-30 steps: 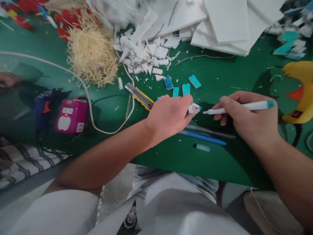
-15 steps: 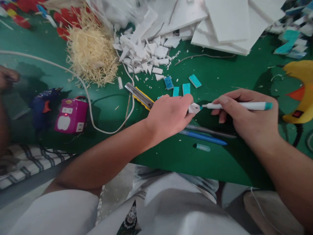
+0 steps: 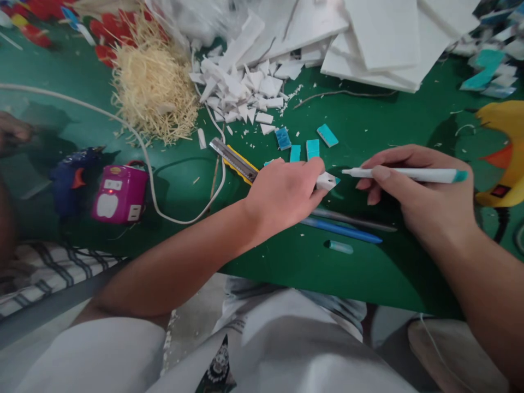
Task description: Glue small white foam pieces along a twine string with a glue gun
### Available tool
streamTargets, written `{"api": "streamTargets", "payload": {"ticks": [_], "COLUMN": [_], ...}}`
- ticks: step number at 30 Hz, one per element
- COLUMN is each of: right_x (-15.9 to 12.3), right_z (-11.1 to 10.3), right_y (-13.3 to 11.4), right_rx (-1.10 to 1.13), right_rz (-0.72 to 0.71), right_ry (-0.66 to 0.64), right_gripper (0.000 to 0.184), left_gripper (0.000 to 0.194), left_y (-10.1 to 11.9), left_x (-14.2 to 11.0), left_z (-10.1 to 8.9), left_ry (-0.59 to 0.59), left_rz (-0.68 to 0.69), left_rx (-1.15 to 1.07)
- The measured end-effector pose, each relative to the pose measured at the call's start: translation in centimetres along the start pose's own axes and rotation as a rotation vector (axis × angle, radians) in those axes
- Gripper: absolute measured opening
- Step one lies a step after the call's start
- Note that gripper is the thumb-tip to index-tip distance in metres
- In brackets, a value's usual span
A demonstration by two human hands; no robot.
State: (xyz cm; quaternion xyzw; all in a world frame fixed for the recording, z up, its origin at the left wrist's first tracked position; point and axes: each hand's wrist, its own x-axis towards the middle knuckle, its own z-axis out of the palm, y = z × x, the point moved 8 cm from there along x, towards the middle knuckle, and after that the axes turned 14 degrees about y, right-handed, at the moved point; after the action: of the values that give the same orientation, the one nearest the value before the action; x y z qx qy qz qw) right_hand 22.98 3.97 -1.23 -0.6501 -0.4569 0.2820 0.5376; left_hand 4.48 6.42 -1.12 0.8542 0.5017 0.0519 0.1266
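My left hand [image 3: 286, 185] pinches a small white foam piece [image 3: 326, 181] whose pointed right end is coloured teal. In my right hand [image 3: 429, 191] is a white marker [image 3: 417, 174] with a teal end, its nib just right of the foam tip and apart from it. Beyond my left hand lie several teal-coloured foam pieces [image 3: 313, 148]. A yellow box cutter [image 3: 235, 159] runs partly under that hand. Closer to me are a blue pen [image 3: 347, 229], a dark thin stick [image 3: 360, 220] and a clear teal marker cap [image 3: 340, 247].
White foam scraps [image 3: 245, 87] and foam sheets [image 3: 380, 38] lie at the back. Beside them sits a heap of straw-like shreds [image 3: 153, 90]. A magenta power socket block [image 3: 120, 194], a blue glue gun [image 3: 69, 180] and another person's hand [image 3: 14, 130] are left; a yellow glue gun [image 3: 501, 153] is right.
My right hand has drawn the marker slightly to the right, so its nib has come away from the foam piece's tip. My left hand holds nearly still.
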Motion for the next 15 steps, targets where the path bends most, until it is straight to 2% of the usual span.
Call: {"api": "streamTargets", "payload": {"ticks": [3, 8, 15], "right_x": [0.1, 0.09, -0.06], "right_z": [-0.19, -0.21, 0.08], "right_y": [0.36, 0.05, -0.56], "right_rx": [-0.014, -0.034, -0.062], "right_rz": [0.0, 0.019, 0.059], "right_ry": [0.018, 0.028, 0.014], "right_gripper": [0.006, 0.017, 0.011], "left_gripper": [0.03, 0.029, 0.029], "left_y": [0.05, 0.15, 0.07], "left_x": [0.04, 0.05, -0.02], "left_z": [-0.03, -0.23, -0.14], "left_ry": [-0.01, -0.01, -0.005], "left_rz": [0.003, -0.002, -0.01], "left_rx": [-0.001, -0.013, -0.015]}}
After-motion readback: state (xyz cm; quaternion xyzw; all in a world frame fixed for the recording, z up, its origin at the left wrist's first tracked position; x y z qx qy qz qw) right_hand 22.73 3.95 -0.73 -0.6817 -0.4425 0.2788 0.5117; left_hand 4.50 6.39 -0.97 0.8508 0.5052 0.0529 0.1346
